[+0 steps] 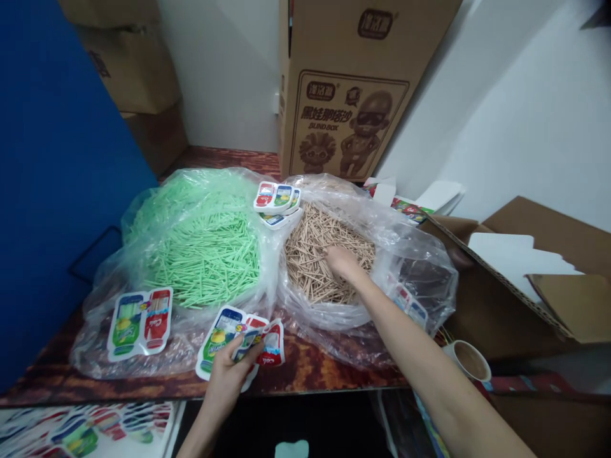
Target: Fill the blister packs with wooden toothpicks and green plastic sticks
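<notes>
Risk first: brown sticks loose in a slack clear bag, so a pinch of the wrong count, or strays dragged over the rim onto the worktop, seems likely if the right hand lifts fast. Also likely: the printed card bending or sliding off the worktop edge, since held only at its lower part by the left hand. Small cup right of the brown-stick bag, close under the right forearm — a possible knock.

Right grip: fingers curled down into the brown sticks, near the middle of that bag; fingertips buried, so impossible to tell whether pinched shut on sticks or merely touching. Left grip: closed on the printed card, thumb on top, in front of the brown-stick bag and to its left.

Left of the brown-stick bag: green sticks in a second bag, another card lying against it. Behind, a stack of cards between both bags.
</notes>
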`<state>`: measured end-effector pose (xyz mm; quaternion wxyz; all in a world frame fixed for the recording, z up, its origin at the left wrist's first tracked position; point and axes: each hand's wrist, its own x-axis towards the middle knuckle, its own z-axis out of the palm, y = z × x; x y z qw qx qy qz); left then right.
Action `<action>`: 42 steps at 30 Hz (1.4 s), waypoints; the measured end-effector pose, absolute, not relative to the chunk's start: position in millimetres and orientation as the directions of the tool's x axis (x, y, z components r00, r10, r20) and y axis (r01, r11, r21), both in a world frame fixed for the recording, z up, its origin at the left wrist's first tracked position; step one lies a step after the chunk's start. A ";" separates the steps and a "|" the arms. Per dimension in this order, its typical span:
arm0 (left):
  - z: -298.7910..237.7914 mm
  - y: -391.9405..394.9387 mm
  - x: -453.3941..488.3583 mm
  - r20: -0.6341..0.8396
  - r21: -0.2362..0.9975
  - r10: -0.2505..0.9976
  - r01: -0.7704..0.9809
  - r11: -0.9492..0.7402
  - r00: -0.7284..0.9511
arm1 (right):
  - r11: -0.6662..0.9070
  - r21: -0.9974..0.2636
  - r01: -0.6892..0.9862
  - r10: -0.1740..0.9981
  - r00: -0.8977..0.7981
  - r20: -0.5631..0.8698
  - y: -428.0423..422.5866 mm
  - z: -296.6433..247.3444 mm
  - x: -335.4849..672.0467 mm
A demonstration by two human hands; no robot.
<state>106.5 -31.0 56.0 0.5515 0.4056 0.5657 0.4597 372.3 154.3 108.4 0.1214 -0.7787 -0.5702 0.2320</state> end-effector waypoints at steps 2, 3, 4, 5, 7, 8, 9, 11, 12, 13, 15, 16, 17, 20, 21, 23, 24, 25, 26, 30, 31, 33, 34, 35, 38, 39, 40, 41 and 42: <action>53.5 -30.3 105.8 -0.239 0.970 0.970 -0.055 0.236 -0.050 | -0.308 -0.524 0.794 0.949 0.220 -0.225 151.9 111.4 378.5; 52.9 -30.2 105.7 -0.235 0.971 0.971 -0.057 0.232 -0.045 | -0.295 -0.571 0.766 0.954 0.202 -0.223 149.1 113.6 382.4; 52.9 -30.5 105.8 -0.235 0.971 0.971 -0.057 0.233 -0.040 | -0.281 -0.619 0.733 0.959 0.181 -0.220 145.0 116.2 386.2; 53.2 -30.9 106.3 -0.239 0.970 0.970 -0.057 0.236 -0.039 | -0.263 -0.661 0.703 0.964 0.159 -0.215 139.5 119.0 389.4; 54.4 -31.6 107.8 -0.249 0.967 0.967 -0.063 0.246 -0.048 | -0.236 -0.787 0.570 0.971 0.103 -0.216 124.1 123.8 391.8; 55.1 -31.7 108.8 -0.255 0.965 0.965 -0.069 0.252 -0.051 | -0.230 -0.865 0.445 0.972 0.063 -0.226 114.2 125.2 390.1; 55.7 -31.4 109.7 -0.261 0.963 0.964 -0.080 0.256 -0.055 | -0.237 -0.936 0.260 0.970 0.008 -0.244 103.0 125.3 386.2; 56.7 -30.1 110.6 -0.274 0.958 0.959 -0.106 0.266 -0.068 | -0.296 -0.947 -0.124 0.951 -0.136 -0.279 77.8 120.7 372.0; 57.0 -29.1 110.3 -0.282 0.955 0.956 -0.118 0.272 -0.080 | -0.340 -0.913 -0.224 0.931 -0.215 -0.294 64.4 115.5 362.5; 57.1 -28.1 109.4 -0.289 0.953 0.952 -0.126 0.276 -0.100 | -0.379 -0.885 -0.271 0.911 -0.276 -0.305 51.2 108.4 352.2; 56.6 -26.5 105.7 -0.293 0.953 0.944 -0.125 0.276 -0.152 | -0.411 -0.866 -0.287 0.891 -0.329 -0.314 26.5 89.3 332.0; 55.7 -26.1 103.1 -0.288 0.956 0.941 -0.117 0.270 -0.176 | -0.381 -0.882 -0.276 0.907 -0.300 -0.297 15.6 78.2 323.2; 54.4 -26.1 100.4 -0.282 0.958 0.939 -0.113 0.264 -0.195 | -0.327 -0.912 -0.247 0.930 -0.255 -0.265 5.9 66.8 315.8; 49.0 -27.8 93.5 -0.307 0.948 0.929 -0.149 0.280 -0.208 | -0.129 -0.991 -0.037 0.985 -0.123 -0.124 -15.7 37.7 302.3; 47.2 -28.6 92.2 -0.328 0.940 0.923 -0.170 0.297 -0.202 | -0.078 -0.996 0.037 0.991 -0.103 -0.081 -20.4 31.1 300.2; 44.3 -29.9 91.5 -0.364 0.924 0.912 -0.200 0.327 -0.191 | -0.011 -0.991 0.131 0.995 -0.092 -0.024 -26.9 23.3 298.2; 43.4 -30.1 92.2 -0.373 0.920 0.908 -0.206 0.334 -0.190 | 0.006 -0.989 0.150 0.996 -0.090 -0.008 -29.0 21.5 297.9; 42.9 -30.2 93.3 -0.374 0.919 0.907 -0.209 0.335 -0.192 | 0.018 -0.987 0.160 0.996 -0.091 0.003 -30.4 20.6 297.9; 42.6 -30.0 94.8 -0.370 0.921 0.908 -0.210 0.330 -0.198 | 0.026 -0.986 0.166 0.995 -0.095 0.010 -31.5 20.1 298.0; 42.1 -28.5 100.4 -0.349 0.928 0.911 -0.214 0.304 -0.222 | 0.034 -0.984 0.173 0.995 -0.101 0.016 -33.8 17.7 299.1; 41.9 -28.0 101.0 -0.349 0.928 0.911 -0.215 0.304 -0.221 | 0.034 -0.985 0.169 0.995 -0.101 0.018 -34.2 16.8 299.4; 41.2 -27.0 101.2 -0.356 0.926 0.911 -0.213 0.313 -0.208 | 0.038 -0.986 0.163 0.995 -0.098 0.022 -34.7 15.1 299.8; 40.8 -26.6 100.9 -0.359 0.925 0.911 -0.210 0.318 -0.201 | 0.041 -0.986 0.161 0.995 -0.096 0.025 -34.9 14.5 300.0; 40.5 -26.1 100.5 -0.360 0.925 0.912 -0.204 0.321 -0.198 | 0.042 -0.986 0.161 0.995 -0.094 0.027 -35.1 14.1 300.0; 40.5 -25.1 99.7 -0.352 0.930 0.915 -0.186 0.318 -0.197 | 0.047 -0.985 0.168 0.995 -0.093 0.031 -35.4 14.2 299.9; 40.9 -24.8 99.9 -0.347 0.932 0.917 -0.180 0.314 -0.199 | 0.048 -0.984 0.172 0.995 -0.092 0.033 -35.5 14.4 299.8; 41.5 -24.6 100.3 -0.343 0.934 0.918 -0.176 0.311 -0.199 | 0.050 -0.983 0.175 0.995 -0.091 0.034 -35.6 14.6 299.7; 42.2 -24.5 100.8 -0.341 0.935 0.919 -0.173 0.309 -0.199 | 0.051 -0.983 0.178 0.995 -0.089 0.036 -35.7 14.7 299.7; 42.9 -24.4 101.5 -0.340 0.936 0.919 -0.170 0.309 -0.198 | 0.054 -0.982 0.181 0.996 -0.086 0.039 -35.8 14.7 299.7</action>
